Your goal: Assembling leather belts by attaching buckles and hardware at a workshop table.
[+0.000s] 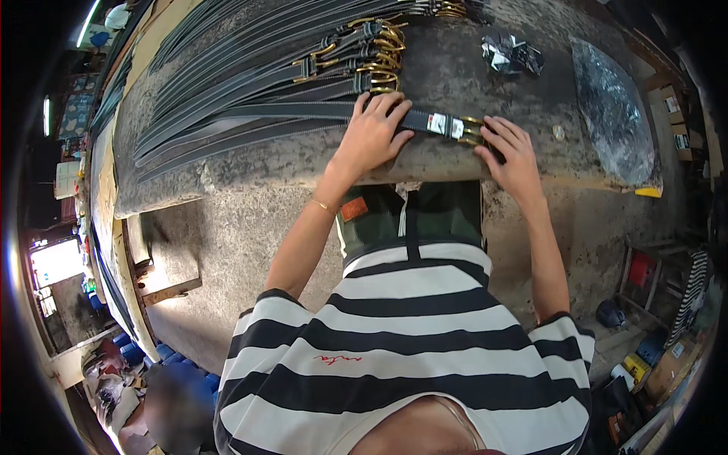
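Stands at the near edge of one dark, stained worktop (447, 83), wearing one black-and-white striped shirt (413, 334). Has one broad heap of dark grey belts (250, 95) with pale stitching across the worktop's left half, with tails toward the left edge; cannot count the straps for their close overlap. Makes out two bunches of gold buckles (388, 57) on the heap, one at the far edge and one nearer the middle, each of several. Has one clear plastic sheet (614, 114), crinkled, beside the right edge. Has one single belt (415, 119) under both hands near the middle of the near edge, running roughly along it. Lays the left hand (374, 136) palm down across this belt, with fingers slightly spread; cannot tell whether gripping or only resting. Touches the buckle end with the right hand (516, 155), with fingers and thumb about the metal; cannot tell whether clamped on it. Sees one crumpled black-and-silver wrapper (512, 54) toward the far edge, right of the bunches. Counts one brass-coloured buckle (471, 141) on the handled belt, one yellow piece (648, 192) at the near right corner, two white labels (436, 123) just left of that buckle, and one small round object (559, 133) right of the right hand.
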The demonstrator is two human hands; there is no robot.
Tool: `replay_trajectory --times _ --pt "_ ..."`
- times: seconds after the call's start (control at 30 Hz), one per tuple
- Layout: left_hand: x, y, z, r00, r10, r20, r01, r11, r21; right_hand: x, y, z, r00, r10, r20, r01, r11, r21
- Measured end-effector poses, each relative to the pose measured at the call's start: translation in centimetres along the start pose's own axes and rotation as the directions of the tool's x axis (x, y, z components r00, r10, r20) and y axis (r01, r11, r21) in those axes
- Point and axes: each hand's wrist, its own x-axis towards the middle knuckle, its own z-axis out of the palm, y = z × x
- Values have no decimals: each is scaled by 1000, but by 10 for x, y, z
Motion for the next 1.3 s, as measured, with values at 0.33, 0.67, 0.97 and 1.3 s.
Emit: replay_trajectory --times 0.33,0.67,0.97,1.3 --pt "-23 -52 -53 918 -234 -319 282 953 112 71 -20 -62 975 -113 193 78 981 179" --pt "-163 -283 -284 828 -393 -399 558 644 524 214 1 -80 874 -299 383 165 924 346" --pt "-248 -336 -380 747 -576 -333 651 530 544 315 85 -158 667 -475 574 -84 718 691" --pt "-170 -551 -390 800 -562 -210 438 307 845 391 97 -35 893 89 441 -78 996 -43"
